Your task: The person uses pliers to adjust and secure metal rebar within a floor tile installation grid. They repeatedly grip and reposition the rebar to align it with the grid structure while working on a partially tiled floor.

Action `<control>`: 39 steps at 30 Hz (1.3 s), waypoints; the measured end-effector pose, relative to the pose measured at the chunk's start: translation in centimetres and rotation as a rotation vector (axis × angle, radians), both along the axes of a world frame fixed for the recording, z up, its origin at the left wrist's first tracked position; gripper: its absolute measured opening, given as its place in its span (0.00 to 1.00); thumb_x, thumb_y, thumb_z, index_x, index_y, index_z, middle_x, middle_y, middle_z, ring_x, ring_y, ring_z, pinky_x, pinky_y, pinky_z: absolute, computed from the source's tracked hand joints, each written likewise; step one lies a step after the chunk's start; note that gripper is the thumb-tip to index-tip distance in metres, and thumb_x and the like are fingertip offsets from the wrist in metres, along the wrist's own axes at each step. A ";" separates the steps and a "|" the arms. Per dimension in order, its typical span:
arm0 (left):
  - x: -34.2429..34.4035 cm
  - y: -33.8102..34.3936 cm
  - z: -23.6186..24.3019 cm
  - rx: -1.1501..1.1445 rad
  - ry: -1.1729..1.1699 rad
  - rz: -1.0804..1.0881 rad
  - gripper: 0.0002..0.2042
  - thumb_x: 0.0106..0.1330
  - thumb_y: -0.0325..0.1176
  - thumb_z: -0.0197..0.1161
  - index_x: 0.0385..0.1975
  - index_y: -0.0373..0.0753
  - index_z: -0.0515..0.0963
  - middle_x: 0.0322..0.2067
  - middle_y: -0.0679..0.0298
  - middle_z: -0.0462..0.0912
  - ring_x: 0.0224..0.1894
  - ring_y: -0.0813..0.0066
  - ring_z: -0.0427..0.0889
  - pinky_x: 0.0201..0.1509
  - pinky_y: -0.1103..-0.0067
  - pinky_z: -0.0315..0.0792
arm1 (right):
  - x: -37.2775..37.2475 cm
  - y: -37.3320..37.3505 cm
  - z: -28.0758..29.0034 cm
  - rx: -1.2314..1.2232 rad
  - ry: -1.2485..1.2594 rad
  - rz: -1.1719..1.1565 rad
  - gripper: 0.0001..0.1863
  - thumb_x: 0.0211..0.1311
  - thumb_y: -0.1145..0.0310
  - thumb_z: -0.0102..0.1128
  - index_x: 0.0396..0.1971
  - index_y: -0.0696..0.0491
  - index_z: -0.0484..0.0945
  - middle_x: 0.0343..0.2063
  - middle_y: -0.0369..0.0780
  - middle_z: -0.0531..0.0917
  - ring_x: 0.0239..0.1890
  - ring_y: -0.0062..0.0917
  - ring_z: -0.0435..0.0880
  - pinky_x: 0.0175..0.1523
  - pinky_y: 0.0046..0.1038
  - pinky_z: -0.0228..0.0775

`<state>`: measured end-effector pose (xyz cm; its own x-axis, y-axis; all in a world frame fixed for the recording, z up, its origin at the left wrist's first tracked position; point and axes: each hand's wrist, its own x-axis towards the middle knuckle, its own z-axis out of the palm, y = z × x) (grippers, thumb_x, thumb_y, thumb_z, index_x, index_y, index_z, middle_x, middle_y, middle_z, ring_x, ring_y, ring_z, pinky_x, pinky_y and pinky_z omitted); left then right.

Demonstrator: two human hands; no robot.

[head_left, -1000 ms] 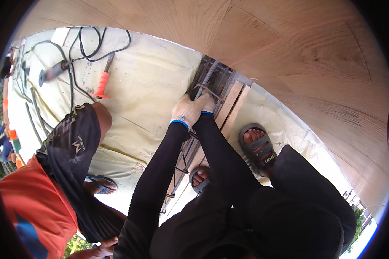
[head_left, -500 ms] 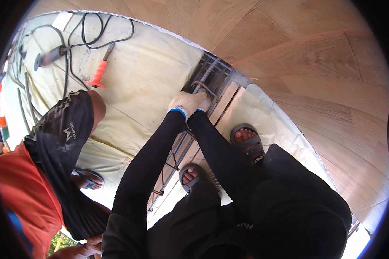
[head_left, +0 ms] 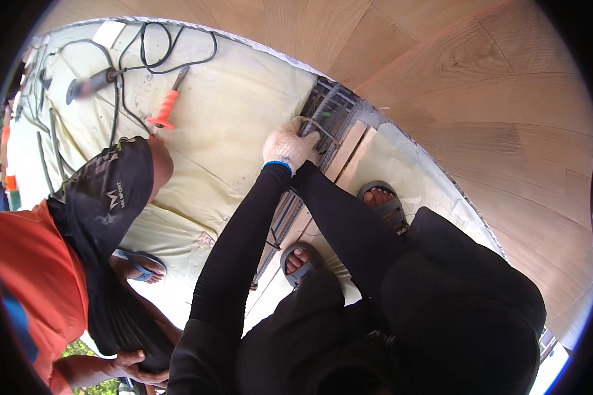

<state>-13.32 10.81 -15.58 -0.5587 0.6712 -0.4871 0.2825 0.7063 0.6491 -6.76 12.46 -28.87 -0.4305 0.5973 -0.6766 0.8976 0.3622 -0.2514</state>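
Note:
My left hand (head_left: 284,146), in a cream knit glove with a blue cuff, is closed round the near end of a bent rebar stirrup (head_left: 324,129). The stirrup stands up out of a narrow slot holding a rebar cage (head_left: 331,99). Low against the left hand, my right hand (head_left: 312,155) is mostly hidden behind it, so its fingers do not show. Both black-sleeved forearms reach forward over the slot. Long ribbed bars (head_left: 284,227) run back along it toward my feet, beside wooden planks (head_left: 346,155).
A co-worker in orange and black squats at left, one hand (head_left: 135,368) near their knee. Beyond lie a chisel with an orange grip (head_left: 165,108), a grinder-like power tool (head_left: 92,85) and its black cable (head_left: 155,66). A curved wood-patterned surface (head_left: 468,105) borders the right side.
My left hand has shifted slightly up and onto the stirrup's near end. The right hand is now more covered by it. The co-worker's hand has come further into view.

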 end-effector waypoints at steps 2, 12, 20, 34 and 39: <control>1.0 -0.4 -0.2 -0.056 0.022 0.066 0.25 0.63 0.49 0.71 0.58 0.45 0.88 0.48 0.49 0.93 0.54 0.49 0.91 0.61 0.61 0.82 | 0.1 -0.7 0.2 -0.021 -0.005 0.039 0.21 0.83 0.56 0.49 0.61 0.50 0.84 0.57 0.44 0.90 0.58 0.39 0.90 0.59 0.36 0.82; 2.4 -1.4 -2.1 0.186 -0.021 0.271 0.26 0.67 0.49 0.72 0.60 0.39 0.86 0.45 0.52 0.93 0.50 0.58 0.92 0.59 0.67 0.83 | 0.6 0.5 1.0 -0.122 -0.059 0.146 0.23 0.83 0.55 0.48 0.64 0.50 0.84 0.59 0.44 0.90 0.60 0.40 0.90 0.60 0.36 0.82; 2.0 -3.5 -2.7 0.689 -0.240 0.808 0.20 0.82 0.33 0.61 0.68 0.29 0.77 0.47 0.57 0.88 0.49 0.71 0.87 0.59 0.75 0.82 | 1.5 -0.4 0.4 0.013 -0.076 0.201 0.20 0.79 0.50 0.56 0.55 0.42 0.91 0.59 0.36 0.92 0.63 0.32 0.90 0.61 0.36 0.84; 0.3 -0.8 -1.8 0.662 -0.029 0.654 0.16 0.86 0.37 0.55 0.56 0.32 0.84 0.38 0.60 0.89 0.42 0.72 0.87 0.52 0.75 0.80 | 4.0 2.7 -3.6 0.061 0.129 0.381 0.20 0.69 0.50 0.66 0.53 0.44 0.90 0.54 0.42 0.92 0.56 0.40 0.92 0.59 0.40 0.85; 0.0 1.2 -4.6 0.655 -0.434 0.708 0.18 0.85 0.41 0.55 0.54 0.33 0.86 0.37 0.61 0.90 0.40 0.74 0.87 0.48 0.76 0.81 | 3.0 2.2 2.3 -0.075 -0.014 0.497 0.26 0.66 0.46 0.72 0.60 0.42 0.90 0.65 0.41 0.88 0.65 0.32 0.88 0.65 0.37 0.83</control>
<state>-13.36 12.02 -20.19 -0.7906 0.4640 -0.3997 -0.4045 0.0944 0.9097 -3.78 14.66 -26.57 -0.6412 0.2715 -0.7178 0.6245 0.7282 -0.2824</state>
